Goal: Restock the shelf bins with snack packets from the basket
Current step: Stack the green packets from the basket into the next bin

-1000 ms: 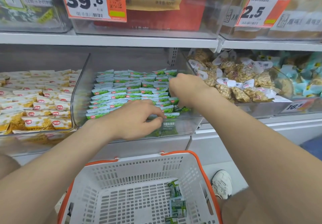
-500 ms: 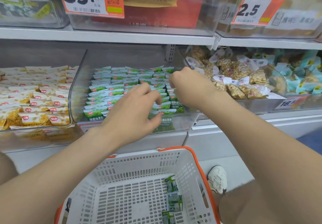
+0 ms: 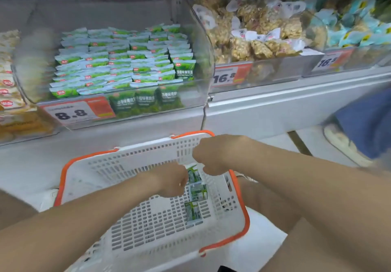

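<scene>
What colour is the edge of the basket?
The basket has an orange rim round white walls. The head view shows it best.

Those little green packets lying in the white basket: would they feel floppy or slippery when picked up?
Probably light and soft: the green packets look like small, thin sealed pouches. Their shiny film may be a bit slippery. Lying flat on the basket floor, they seem unlikely to roll, more likely to slide.

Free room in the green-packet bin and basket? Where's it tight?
Bin: bare strip behind the back row, narrow gap beside the right wall; elsewhere green packets sit packed. Basket: floor left of the left hand bare; loose packets crowd the right, by the right hand.
</scene>
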Tool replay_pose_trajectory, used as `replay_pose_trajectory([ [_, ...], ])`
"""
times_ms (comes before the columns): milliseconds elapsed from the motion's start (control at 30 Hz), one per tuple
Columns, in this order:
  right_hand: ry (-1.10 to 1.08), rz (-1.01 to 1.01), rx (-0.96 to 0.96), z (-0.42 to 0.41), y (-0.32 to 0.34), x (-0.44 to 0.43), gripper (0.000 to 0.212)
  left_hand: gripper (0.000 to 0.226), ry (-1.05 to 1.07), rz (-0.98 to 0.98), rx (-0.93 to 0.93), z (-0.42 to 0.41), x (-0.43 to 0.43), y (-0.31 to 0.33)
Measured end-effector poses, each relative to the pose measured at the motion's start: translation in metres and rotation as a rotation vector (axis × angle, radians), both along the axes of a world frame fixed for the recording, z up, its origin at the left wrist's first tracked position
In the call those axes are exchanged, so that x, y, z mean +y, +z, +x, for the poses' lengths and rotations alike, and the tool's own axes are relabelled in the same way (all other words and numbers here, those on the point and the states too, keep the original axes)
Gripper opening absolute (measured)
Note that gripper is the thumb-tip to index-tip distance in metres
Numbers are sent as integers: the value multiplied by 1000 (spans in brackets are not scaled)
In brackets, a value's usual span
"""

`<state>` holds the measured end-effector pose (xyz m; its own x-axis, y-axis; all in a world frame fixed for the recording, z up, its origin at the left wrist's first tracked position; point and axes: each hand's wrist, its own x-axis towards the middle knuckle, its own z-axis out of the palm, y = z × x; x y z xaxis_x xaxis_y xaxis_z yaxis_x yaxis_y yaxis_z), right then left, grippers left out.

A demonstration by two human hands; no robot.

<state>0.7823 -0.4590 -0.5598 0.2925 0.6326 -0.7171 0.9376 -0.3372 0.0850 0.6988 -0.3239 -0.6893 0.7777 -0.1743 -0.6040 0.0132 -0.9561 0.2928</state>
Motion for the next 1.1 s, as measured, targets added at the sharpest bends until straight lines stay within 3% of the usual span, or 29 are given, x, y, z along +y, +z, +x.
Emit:
replay_pose_trajectory([
  [33, 13, -5, -18, 1, -7, -3, 7, 10, -40, 8, 55, -1, -6, -21],
  [133, 73, -18, -59, -1, -24, -6, 14, 10, -123, 29, 170, -10, -21, -78],
  [267, 92, -51, -58, 0, -42, -6, 13, 62, -226, 48, 170, -23, -50, -130],
  [367, 87, -18, -48, 2, -54, -4, 23, 82, -413, 154, 111, -36, -68, -146],
  [567, 131, 25, -6, -2, -62, 4, 19, 75, -399, 273, 130, -47, -74, -168],
  [733, 143, 32, 2, -8, -66, 8, 19, 73, -174, 237, 126, -67, -54, -181],
  [900, 152, 23, -15, -10, -57, 11, 20, 28, 151, -44, 251, -62, -25, -170],
  [1100, 203, 159, -18, -5, -23, 23, 18, 23, 516, -644, 291, -19, 16, -72],
])
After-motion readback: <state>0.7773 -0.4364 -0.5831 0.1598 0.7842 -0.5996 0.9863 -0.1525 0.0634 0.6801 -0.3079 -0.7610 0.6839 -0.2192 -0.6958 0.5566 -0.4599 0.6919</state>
